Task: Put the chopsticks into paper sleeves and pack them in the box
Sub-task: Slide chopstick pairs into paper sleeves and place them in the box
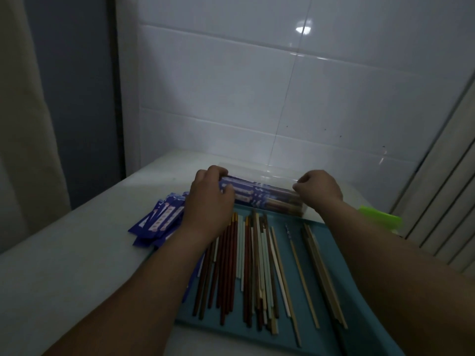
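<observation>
The clear oblong plastic box, holding blue-sleeved chopsticks, lay just beyond the far edge of the flat teal tray. The left hand gripped its left end; the right hand pinched its right end with curled fingers. Bare wooden chopsticks lay on the tray, with loose blue paper sleeves to the left.

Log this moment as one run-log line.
left hand: grips clear box, left end | right hand: pinches its right end | inside: sleeved chopsticks | tray: loose chopsticks | empty sleeves: piled left of tray

Glossy wall tiles; clear plastic box
</observation>
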### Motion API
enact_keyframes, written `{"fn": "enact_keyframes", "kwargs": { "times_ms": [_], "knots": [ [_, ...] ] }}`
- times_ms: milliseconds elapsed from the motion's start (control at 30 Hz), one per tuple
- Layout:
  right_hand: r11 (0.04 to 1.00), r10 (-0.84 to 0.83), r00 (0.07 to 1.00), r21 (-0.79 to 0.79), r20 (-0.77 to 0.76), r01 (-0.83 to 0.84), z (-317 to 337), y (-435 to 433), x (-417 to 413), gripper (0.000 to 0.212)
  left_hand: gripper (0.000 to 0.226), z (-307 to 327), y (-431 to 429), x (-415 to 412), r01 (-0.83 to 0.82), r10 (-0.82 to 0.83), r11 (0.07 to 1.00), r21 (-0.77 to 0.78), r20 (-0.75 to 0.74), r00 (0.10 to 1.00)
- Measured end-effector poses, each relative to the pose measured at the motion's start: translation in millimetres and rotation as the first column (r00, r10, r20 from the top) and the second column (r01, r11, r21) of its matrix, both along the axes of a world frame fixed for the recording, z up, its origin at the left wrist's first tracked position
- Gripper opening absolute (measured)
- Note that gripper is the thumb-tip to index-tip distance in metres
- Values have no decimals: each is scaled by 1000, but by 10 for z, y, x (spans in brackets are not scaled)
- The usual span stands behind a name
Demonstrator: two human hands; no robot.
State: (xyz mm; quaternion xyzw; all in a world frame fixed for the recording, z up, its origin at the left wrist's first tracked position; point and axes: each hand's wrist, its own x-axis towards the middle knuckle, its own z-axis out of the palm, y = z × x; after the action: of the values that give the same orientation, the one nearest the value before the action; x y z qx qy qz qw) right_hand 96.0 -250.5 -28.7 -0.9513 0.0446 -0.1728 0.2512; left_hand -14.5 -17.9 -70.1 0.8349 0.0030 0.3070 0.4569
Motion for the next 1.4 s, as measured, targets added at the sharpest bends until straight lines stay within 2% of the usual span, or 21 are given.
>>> {"fn": "enact_keyframes", "kwargs": {
  "times_ms": [167,300,500,567,667,800,900,967,1167,1400],
  "knots": [
    [992,-44,987,124,154,24,-40,-98,-145,9,27,-7,-14,-15,24,-24,999,23,-2,1000],
    [972,-20,977,232,211,-31,-64,-199,-374,10,23,18,-64,-65,68,-68,996,54,-10,998],
    [853,-8,969,507,248,-123,-220,-332,-854,17,18,60,-257,-173,207,-194,960,189,-86,977],
    [826,-15,970,550,241,-124,-313,-398,-989,18,15,48,-328,-221,251,-223,933,259,-132,966],
    [878,17,982,467,186,-104,-474,-531,-1109,20,10,-38,-384,-275,312,-239,876,369,-230,943],
    [992,103,994,81,-46,-99,-627,-675,-1108,24,23,-132,-450,-311,368,-218,775,513,-329,919],
    [994,95,986,-46,-134,-102,-649,-692,-1112,19,30,-159,-494,-301,384,-218,746,544,-345,913],
    [989,118,980,-73,-161,-131,-652,-647,-1109,19,33,-158,-473,-270,383,-213,751,538,-351,912],
    [986,162,979,-7,-125,-164,-704,-563,-1127,14,30,-212,-432,-219,384,-206,770,509,-372,905],
    [985,167,986,-38,-19,-168,-624,-462,-1211,6,27,-198,-439,-238,393,-209,765,510,-380,901]
  ]
}}
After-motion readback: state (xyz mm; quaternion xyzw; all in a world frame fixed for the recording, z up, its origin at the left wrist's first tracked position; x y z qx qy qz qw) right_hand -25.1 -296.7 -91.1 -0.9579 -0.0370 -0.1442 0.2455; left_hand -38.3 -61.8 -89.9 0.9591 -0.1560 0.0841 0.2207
